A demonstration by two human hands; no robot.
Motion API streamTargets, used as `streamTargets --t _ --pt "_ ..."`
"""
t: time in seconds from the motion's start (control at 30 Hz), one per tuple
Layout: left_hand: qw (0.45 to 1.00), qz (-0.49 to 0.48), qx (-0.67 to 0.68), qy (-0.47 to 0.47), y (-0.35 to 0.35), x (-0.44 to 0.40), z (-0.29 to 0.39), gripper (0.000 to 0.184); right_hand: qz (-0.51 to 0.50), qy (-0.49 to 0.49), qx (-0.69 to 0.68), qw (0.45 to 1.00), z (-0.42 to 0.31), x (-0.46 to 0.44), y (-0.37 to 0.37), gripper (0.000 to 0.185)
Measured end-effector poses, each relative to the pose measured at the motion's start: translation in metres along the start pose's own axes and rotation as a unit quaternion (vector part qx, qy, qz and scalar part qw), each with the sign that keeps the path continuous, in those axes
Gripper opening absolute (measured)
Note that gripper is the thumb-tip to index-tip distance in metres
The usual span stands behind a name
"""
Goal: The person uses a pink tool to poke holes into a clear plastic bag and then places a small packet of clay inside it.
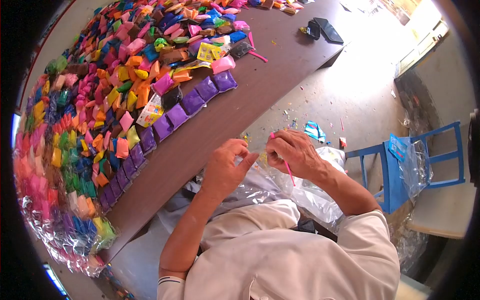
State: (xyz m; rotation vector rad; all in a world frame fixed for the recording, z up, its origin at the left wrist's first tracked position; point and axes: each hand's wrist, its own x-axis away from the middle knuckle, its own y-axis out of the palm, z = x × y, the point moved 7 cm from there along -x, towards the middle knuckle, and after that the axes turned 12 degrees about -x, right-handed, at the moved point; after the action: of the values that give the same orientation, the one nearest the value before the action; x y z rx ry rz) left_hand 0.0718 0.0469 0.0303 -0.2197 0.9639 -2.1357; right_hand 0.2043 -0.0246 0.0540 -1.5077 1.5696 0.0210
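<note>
My right hand (295, 152) is closed around a thin pink plastic stick (289, 172), whose ends poke out above and below the fingers. Close by on the left is my left hand (226, 164), its fingers curved and its thumb apart from them, with nothing visible between. Both hands hover over my lap, near the table edge. Clear plastic film (265, 187) lies across my lap beneath them; whether either hand touches it, I cannot tell.
The brown table (235, 117) bears a large heap of colourful small packets (120, 75). A row of purple packets (177, 115) borders the heap. Another pink stick (257, 55) and a black phone-like object (329, 30) lie farther off. A blue chair (392, 175) stands at right.
</note>
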Motion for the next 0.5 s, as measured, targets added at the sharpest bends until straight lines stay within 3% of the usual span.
streamTargets --t 0.17,0.37,0.5 --pt "0.998 0.037 -0.036 0.035 0.004 0.002 0.003 0.029 0.023 0.015 0.005 1.0 0.005 0.008 0.003 0.029" --pt "0.996 0.047 -0.056 0.044 0.007 0.006 0.001 0.031 0.036 0.042 -0.088 0.995 0.004 0.008 -0.004 0.021" --pt "0.997 0.042 -0.055 0.039 0.008 0.008 -0.002 0.03 0.054 0.189 -0.147 0.969 0.029 0.022 -0.002 0.011"
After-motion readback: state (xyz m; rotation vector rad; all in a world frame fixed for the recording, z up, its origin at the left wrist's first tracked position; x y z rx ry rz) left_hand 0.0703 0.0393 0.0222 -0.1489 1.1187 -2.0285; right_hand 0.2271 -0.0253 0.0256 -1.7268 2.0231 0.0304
